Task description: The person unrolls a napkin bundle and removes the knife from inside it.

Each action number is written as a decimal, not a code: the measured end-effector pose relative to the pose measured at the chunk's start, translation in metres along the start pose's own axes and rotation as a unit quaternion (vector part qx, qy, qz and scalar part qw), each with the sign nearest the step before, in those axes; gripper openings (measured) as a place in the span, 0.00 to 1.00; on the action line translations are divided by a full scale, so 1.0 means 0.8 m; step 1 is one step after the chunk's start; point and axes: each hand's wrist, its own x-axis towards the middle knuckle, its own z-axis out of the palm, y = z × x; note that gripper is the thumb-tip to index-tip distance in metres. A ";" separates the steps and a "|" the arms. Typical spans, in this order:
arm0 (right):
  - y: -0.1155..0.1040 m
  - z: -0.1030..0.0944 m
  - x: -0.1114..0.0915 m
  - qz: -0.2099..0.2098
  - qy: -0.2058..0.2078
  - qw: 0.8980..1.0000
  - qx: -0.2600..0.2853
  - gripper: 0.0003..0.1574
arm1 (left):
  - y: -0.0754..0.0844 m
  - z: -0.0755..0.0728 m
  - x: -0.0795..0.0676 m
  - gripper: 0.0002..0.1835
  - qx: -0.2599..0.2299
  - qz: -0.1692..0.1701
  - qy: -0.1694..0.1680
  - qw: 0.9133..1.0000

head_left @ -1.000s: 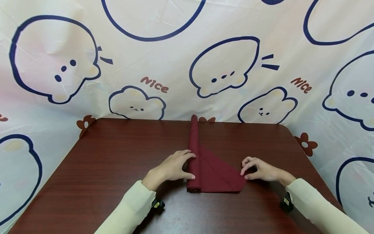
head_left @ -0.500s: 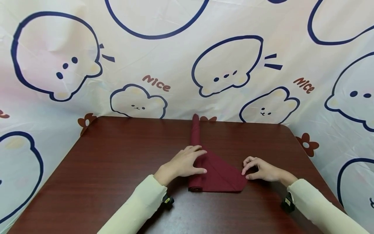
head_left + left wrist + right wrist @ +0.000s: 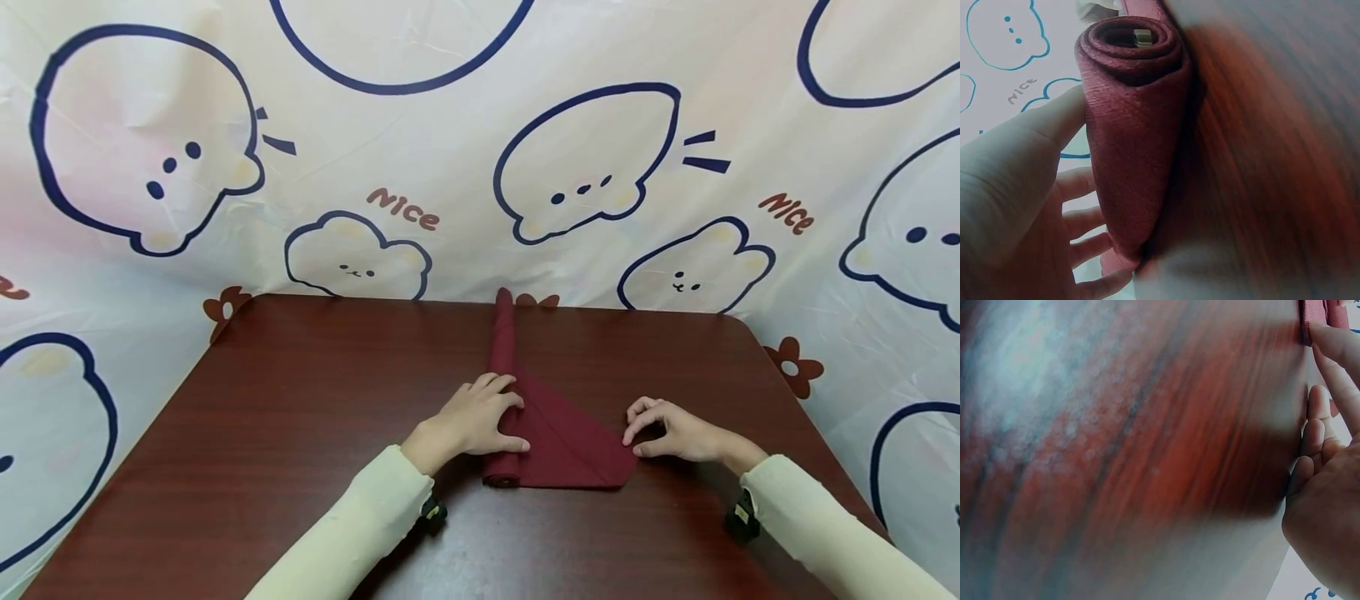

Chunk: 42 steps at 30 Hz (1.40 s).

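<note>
A dark red cloth (image 3: 570, 442) lies on the table, its left part wound into a long roll (image 3: 502, 333) pointing away from me. The right part is a flat flap with a slanting far edge. My left hand (image 3: 468, 421) lies across the near half of the roll, fingers spread and loosely bent, touching it. In the left wrist view the roll's end (image 3: 1132, 56) shows a spiral of layers, with my fingertips along its side. My right hand (image 3: 678, 432) pinches the flap's right corner between thumb and index finger, the other fingers curled.
The dark brown wooden table (image 3: 337, 367) has rounded far corners. A pale curtain (image 3: 450, 167) with cartoon outlines hangs behind it and along both sides. The far tip of the roll reaches the table's back edge. Black wrist devices (image 3: 742, 517) sit below the sleeves.
My left hand has moved right, from the roll's left side to lying over it, then drawn back very slightly. The right hand stays at the flap's corner.
</note>
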 end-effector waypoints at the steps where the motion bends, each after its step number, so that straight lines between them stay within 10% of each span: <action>1: 0.000 -0.001 0.000 -0.001 0.000 1.000 0.000 0.04 | -0.002 0.000 -0.001 0.33 -0.006 0.000 0.001 1.000; 42: -0.006 -0.001 0.000 0.011 0.001 1.000 -0.023 0.06 | -0.070 -0.018 -0.050 0.36 -0.093 -0.008 0.005 0.996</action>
